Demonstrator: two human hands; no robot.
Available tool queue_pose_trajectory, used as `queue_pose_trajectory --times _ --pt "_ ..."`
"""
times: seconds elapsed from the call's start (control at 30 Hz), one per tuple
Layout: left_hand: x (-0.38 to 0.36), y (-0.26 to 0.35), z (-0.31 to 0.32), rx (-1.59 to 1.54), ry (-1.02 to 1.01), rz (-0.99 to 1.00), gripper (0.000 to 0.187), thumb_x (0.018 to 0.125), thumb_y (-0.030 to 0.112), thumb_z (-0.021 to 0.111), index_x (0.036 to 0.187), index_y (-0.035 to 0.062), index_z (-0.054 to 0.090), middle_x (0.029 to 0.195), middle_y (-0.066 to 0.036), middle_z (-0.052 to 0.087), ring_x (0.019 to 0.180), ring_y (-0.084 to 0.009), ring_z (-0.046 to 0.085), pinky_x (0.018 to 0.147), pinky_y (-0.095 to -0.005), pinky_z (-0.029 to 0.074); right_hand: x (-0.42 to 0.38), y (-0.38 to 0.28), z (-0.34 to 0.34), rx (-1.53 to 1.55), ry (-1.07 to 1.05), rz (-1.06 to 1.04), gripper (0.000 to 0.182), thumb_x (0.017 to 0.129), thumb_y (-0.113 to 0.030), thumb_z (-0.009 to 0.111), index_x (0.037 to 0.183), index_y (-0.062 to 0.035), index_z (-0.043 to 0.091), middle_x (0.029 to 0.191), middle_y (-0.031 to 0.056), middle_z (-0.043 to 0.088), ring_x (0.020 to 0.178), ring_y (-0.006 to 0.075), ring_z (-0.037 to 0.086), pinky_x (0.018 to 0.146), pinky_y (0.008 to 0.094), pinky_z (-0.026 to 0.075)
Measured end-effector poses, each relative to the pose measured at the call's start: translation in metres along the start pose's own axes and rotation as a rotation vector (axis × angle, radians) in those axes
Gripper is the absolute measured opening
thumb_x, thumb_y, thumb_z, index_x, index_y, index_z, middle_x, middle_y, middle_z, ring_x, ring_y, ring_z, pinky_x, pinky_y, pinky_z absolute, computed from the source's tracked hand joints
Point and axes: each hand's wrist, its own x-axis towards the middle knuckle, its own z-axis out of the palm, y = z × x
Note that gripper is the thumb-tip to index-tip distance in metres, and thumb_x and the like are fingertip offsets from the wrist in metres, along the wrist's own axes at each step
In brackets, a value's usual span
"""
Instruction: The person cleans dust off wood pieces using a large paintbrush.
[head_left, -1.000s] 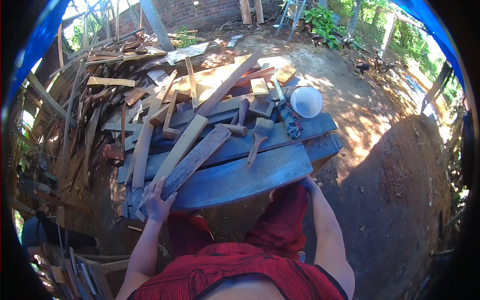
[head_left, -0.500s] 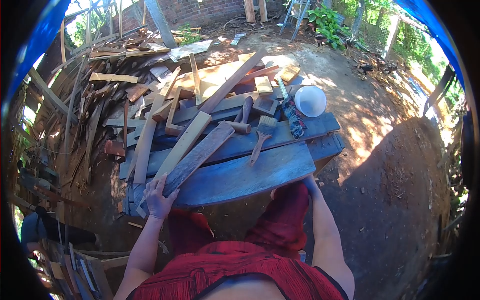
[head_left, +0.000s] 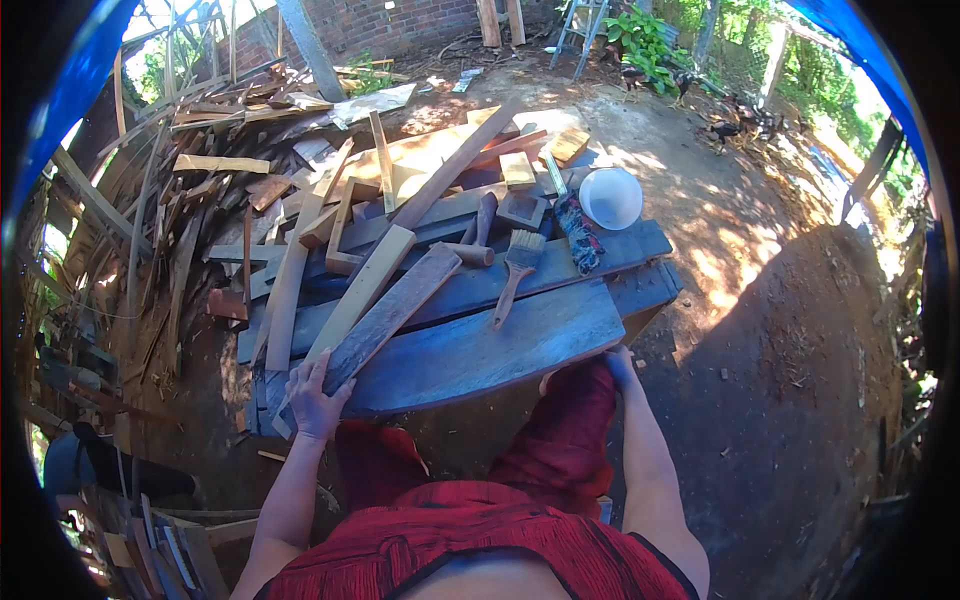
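My left hand (head_left: 317, 400) rests at the near end of a dark rough plank (head_left: 400, 308), its fingers spread over the wood and its thumb apart. A paler plank (head_left: 370, 285) lies beside that one. At the right end of the wide bench board (head_left: 490, 350), close to my knee, is my right hand (head_left: 622, 370); its fingers are mostly hidden. On the bench lie a flat paintbrush (head_left: 516, 265), a wooden mallet (head_left: 473, 252) and a dark patterned cloth bundle (head_left: 580, 235). A white bucket (head_left: 611, 198) stands behind them.
Loose boards and offcuts cover the bench's far side, including a pale block (head_left: 518, 170). A large scrap wood pile (head_left: 190, 190) spreads to the left. Beyond are a ladder (head_left: 580, 38), several chickens (head_left: 735, 130) and a brick wall (head_left: 400, 28). Bare dirt ground (head_left: 770, 370) lies to the right.
The view has shifted slightly, so the bench and tools sit a little further left. Both hands stay in the same places, and nothing has been taken up or put down.
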Motion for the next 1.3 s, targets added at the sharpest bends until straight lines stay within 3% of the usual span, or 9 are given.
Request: queue_pose_trajectory --times 0.37,0.47,0.6,0.7,0.9,0.97,1.1,1.17,1.3 --pt "0.000 -0.001 0.001 0.002 0.018 0.011 0.063 0.067 0.037 0.072 0.121 0.0112 0.055 0.107 -0.009 0.055 0.102 -0.0263 0.049 0.088 -0.0400 0.037 -0.034 -0.061 0.010 0.430 0.001 0.098 0.031 0.076 -0.011 0.058 0.101 0.0048 0.062 0.097 0.0121 0.064 0.084 0.0191 0.060 0.071 0.0317 0.048" --pt "0.000 0.000 0.000 -0.005 -0.017 -0.013 0.063 0.067 0.037 0.072 0.121 0.0111 0.055 0.107 -0.009 0.055 0.103 -0.0261 0.049 0.088 -0.0403 0.037 -0.033 -0.058 0.001 0.094 0.076 0.071 0.028 0.076 -0.011 0.054 0.096 0.0065 0.063 0.094 0.0141 0.065 0.085 0.0193 0.061 0.075 0.0328 0.048" --pt "0.000 -0.001 0.001 -0.022 0.000 0.012 0.063 0.067 0.037 0.072 0.121 0.0110 0.055 0.107 -0.008 0.055 0.102 -0.0262 0.049 0.088 -0.0401 0.036 -0.036 -0.050 -0.004 0.024 0.037 0.099 0.029 0.077 -0.009 0.051 0.098 0.0059 0.063 0.094 0.0144 0.065 0.087 0.0203 0.061 0.074 0.0322 0.048" --pt "0.000 0.000 0.001 -0.035 -0.003 0.010 0.062 0.066 0.037 0.073 0.120 0.0108 0.055 0.107 -0.008 0.055 0.102 -0.0261 0.049 0.088 -0.0400 0.036 -0.029 -0.038 0.000 0.289 -0.089 -0.041 0.031 0.078 -0.014 0.055 0.103 0.0031 0.061 0.097 0.0121 0.064 0.089 0.0213 0.060 0.076 0.0317 0.047" --pt "0.001 0.002 -0.001 -0.027 0.010 -0.001 0.062 0.066 0.037 0.073 0.120 0.0106 0.056 0.106 -0.008 0.055 0.102 -0.0262 0.049 0.088 -0.0401 0.036 -0.025 -0.053 0.007 0.439 0.077 0.143 0.030 0.077 -0.012 0.055 0.102 0.0036 0.062 0.096 0.0123 0.064 0.087 0.0196 0.060 0.075 0.0307 0.047" --pt "-0.005 0.002 -0.006 -0.017 -0.019 -0.012 0.063 0.066 0.037 0.073 0.120 0.0107 0.055 0.105 -0.008 0.055 0.101 -0.0263 0.049 0.087 -0.0401 0.037 -0.035 -0.048 -0.003 -0.025 0.023 0.138 0.030 0.080 -0.014 0.053 0.104 0.0028 0.062 0.098 0.0138 0.064 0.092 0.0192 0.059 0.082 0.0312 0.046" --pt "-0.006 0.001 -0.004 -0.023 -0.009 0.014 0.063 0.066 0.037 0.073 0.121 0.0116 0.055 0.104 -0.008 0.054 0.100 -0.0268 0.049 0.087 -0.0400 0.037 -0.048 -0.047 -0.002 -0.047 -0.001 0.066 0.030 0.081 -0.013 0.053 0.104 0.0031 0.061 0.100 0.0142 0.063 0.095 0.0197 0.058 0.083 0.0319 0.045" --pt "-0.006 0.000 -0.004 -0.040 -0.017 0.006 0.064 0.066 0.037 0.073 0.121 0.0118 0.055 0.104 -0.008 0.054 0.100 -0.0269 0.049 0.087 -0.0400 0.037 -0.036 -0.022 0.007 0.299 -0.030 0.021 0.030 0.076 -0.015 0.058 0.096 0.0062 0.062 0.095 0.0159 0.064 0.089 0.0224 0.060 0.076 0.0341 0.046" --pt "-0.001 -0.001 0.001 -0.023 0.008 0.002 0.064 0.066 0.037 0.073 0.121 0.0117 0.055 0.105 -0.008 0.055 0.100 -0.0269 0.049 0.087 -0.0399 0.037 -0.025 -0.028 0.009 0.344 -0.050 0.056 0.031 0.077 -0.017 0.057 0.098 0.0055 0.062 0.091 0.0154 0.064 0.084 0.0228 0.060 0.074 0.0325 0.046"
